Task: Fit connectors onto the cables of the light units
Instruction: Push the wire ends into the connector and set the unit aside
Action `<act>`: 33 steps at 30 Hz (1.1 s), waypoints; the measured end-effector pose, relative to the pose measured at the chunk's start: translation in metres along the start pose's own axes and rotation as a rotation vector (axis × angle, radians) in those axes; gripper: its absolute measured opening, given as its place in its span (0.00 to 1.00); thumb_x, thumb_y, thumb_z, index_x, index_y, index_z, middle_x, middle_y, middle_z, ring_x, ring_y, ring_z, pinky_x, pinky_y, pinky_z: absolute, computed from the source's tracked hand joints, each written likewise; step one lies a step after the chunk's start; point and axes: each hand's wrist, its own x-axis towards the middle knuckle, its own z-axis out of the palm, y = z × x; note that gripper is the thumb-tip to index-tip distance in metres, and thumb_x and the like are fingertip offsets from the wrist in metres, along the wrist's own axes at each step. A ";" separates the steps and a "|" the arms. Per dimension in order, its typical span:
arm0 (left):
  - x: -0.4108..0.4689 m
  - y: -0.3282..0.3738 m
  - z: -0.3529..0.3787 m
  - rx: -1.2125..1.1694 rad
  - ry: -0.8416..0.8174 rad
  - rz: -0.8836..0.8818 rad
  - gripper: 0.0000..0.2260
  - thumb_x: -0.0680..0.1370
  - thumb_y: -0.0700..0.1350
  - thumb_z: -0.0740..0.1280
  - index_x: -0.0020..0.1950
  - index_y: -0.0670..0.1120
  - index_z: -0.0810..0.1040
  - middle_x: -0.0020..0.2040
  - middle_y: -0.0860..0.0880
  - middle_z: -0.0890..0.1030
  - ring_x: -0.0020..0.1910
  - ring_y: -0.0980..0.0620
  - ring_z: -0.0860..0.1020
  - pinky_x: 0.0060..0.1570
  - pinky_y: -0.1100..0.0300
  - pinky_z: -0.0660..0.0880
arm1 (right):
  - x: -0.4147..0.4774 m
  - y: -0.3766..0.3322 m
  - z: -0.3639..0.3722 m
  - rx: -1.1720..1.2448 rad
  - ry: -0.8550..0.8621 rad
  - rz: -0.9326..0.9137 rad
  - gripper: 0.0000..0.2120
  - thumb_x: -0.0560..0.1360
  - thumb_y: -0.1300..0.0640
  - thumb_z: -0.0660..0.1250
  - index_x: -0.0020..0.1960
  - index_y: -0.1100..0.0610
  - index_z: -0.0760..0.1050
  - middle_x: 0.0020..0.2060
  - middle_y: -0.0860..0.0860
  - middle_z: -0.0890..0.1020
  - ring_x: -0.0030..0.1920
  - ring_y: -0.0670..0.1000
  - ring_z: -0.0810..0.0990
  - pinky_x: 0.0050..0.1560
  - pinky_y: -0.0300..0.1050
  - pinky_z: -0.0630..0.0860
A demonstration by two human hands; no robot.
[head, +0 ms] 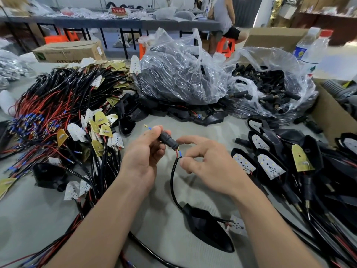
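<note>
The thin red and blue wires [178, 153] could bend or go into the wrong holes if they get pushed in crooked, because they are soft and the holes in the connector [167, 140] look tiny. The connector could also slip and turn, since the left hand [146, 151] holds it only with the thumb and the tips of its curled fingers. If the right hand [208, 163] pulls too hard, the cable [172, 182] may drag the light unit [208, 229] across the table [38, 219]. The connector is small and black, and it sits in the left fingertips, sticking out toward the right hand. The right hand is just to the lower right of the connector. Its thumb and a bent finger pinch the cable where the red and blue wires come out, and its first finger reaches out to the connector's end. The two wire tips sit right at that end of the connector; how far in they are is hard to see. The cable loops down below the connector to the light unit, which lies flat on the table between the two arms. A little blue and gold tip [147, 127] pokes out up and left of the connector; what it belongs to is not clear.
</note>
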 end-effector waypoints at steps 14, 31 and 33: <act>-0.001 0.002 0.002 -0.021 -0.041 -0.027 0.05 0.82 0.41 0.66 0.47 0.44 0.80 0.37 0.48 0.85 0.23 0.59 0.71 0.24 0.69 0.69 | 0.000 0.001 -0.003 0.061 0.097 0.008 0.22 0.75 0.61 0.70 0.25 0.55 0.70 0.58 0.40 0.83 0.38 0.34 0.78 0.39 0.31 0.65; -0.001 -0.001 0.003 -0.039 0.019 0.014 0.06 0.81 0.39 0.68 0.45 0.42 0.81 0.38 0.47 0.86 0.25 0.59 0.76 0.28 0.69 0.76 | 0.000 0.002 0.009 0.024 0.211 0.011 0.09 0.72 0.61 0.71 0.33 0.59 0.82 0.50 0.44 0.86 0.53 0.42 0.79 0.54 0.30 0.71; -0.002 -0.001 0.004 -0.026 -0.028 0.004 0.06 0.81 0.39 0.67 0.45 0.42 0.81 0.38 0.47 0.86 0.26 0.59 0.78 0.29 0.69 0.77 | 0.000 0.002 0.010 0.024 0.224 -0.016 0.11 0.72 0.62 0.70 0.32 0.63 0.77 0.43 0.54 0.84 0.43 0.52 0.78 0.48 0.47 0.73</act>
